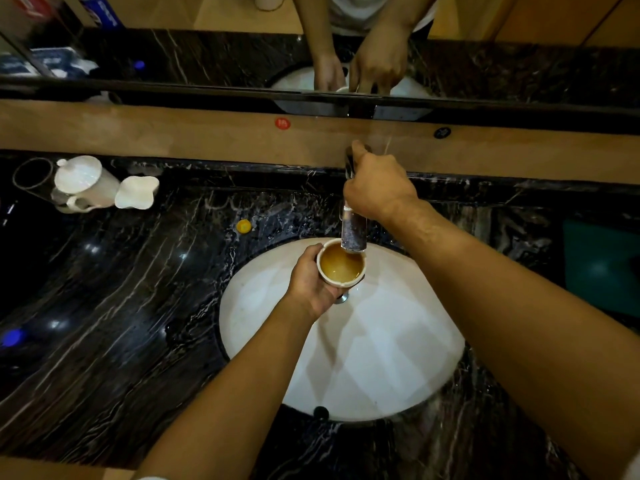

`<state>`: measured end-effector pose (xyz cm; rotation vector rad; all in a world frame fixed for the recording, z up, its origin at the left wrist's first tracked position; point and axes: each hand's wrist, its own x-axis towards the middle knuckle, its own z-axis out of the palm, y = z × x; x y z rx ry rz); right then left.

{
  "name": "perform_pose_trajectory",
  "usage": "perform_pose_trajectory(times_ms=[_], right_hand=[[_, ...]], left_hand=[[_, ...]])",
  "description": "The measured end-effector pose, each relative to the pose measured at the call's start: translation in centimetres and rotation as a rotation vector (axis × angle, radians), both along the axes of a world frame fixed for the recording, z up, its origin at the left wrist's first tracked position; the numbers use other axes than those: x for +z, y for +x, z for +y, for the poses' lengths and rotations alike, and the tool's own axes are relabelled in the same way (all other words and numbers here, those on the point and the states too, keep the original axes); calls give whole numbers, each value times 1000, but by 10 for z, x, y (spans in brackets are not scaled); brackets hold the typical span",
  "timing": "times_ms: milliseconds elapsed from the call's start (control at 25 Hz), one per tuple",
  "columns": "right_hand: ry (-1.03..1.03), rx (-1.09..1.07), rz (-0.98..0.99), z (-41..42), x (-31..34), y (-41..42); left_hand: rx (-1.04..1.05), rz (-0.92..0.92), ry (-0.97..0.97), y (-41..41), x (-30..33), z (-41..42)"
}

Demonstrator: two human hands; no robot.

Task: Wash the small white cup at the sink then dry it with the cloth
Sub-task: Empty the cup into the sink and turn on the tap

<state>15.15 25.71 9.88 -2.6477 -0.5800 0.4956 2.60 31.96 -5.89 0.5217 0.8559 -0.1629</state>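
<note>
Cup (341, 266), holding brownish liquid, sits upright under the tap (353, 233) over the sink (381, 358), left hand (311, 285) wrapped around it; right hand (379, 188) grips the tap's top.

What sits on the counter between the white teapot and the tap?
In the head view, a small yellow cap lies on the dark counter between the teapot and tap.

red round sticker (282, 123) on wooden ledge (138, 133) — mark blurred, perhaps unreadable.
</note>
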Motion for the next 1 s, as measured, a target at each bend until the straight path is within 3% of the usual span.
perform_pose_trajectory(times_ms=[520, 640, 760, 840, 1000], right_hand=[[-23, 46, 48, -3, 1, 8], [354, -81, 252, -25, 0, 8], [771, -493, 129, -67, -36, -13], [840, -744, 305, -86, -72, -41], [833, -687, 871, -88, -120, -89]], left_hand=[[48, -45, -37, -1, 13, -4], [60, -61, -20, -2, 13, -6], [49, -12, 35, -2, 3, -5], [37, 9, 118, -3, -2, -5], [-6, -1, 225, -5, -3, -8]])
